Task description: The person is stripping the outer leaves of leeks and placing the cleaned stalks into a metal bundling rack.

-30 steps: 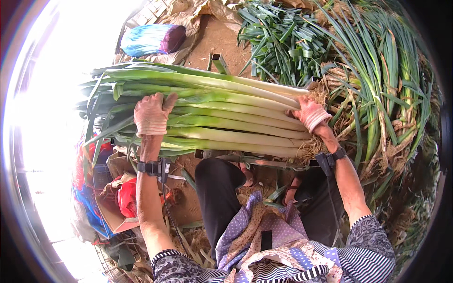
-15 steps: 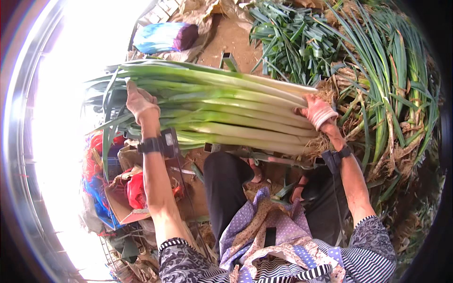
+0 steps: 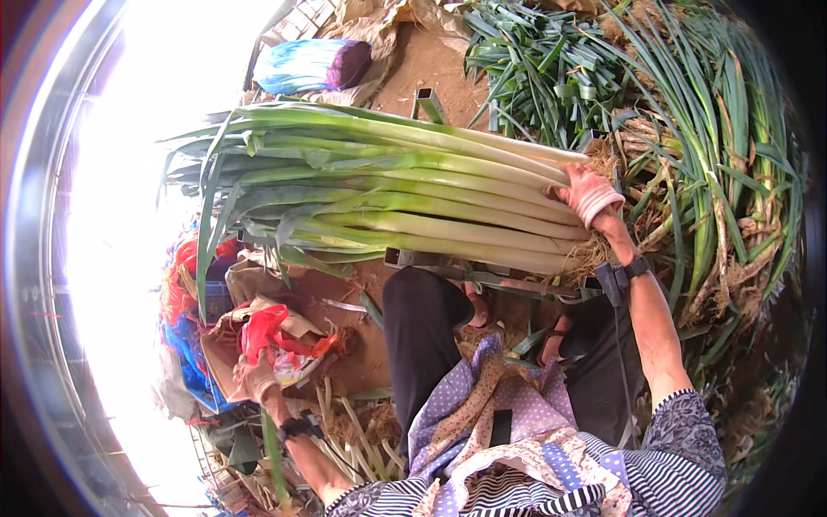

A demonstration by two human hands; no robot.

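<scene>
Green leeks (image 3: 405,185) overhang metal frame (image 3: 431,106); open soil (image 3: 418,69) beyond.

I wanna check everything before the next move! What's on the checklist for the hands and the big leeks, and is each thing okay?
1. Leeks lying side by side across the metal rack: ok.
2. Right hand on the leeks, near the root ends: ok.
3. Left hand on the leeks too: not ok, it is away from them, at the cardboard box near the red plastic.
4. Left hand holding something: cannot tell, its fingers are too unclear.
5. Leafy ends all neat: not ok, a long leaf hangs out from the rest.
</scene>
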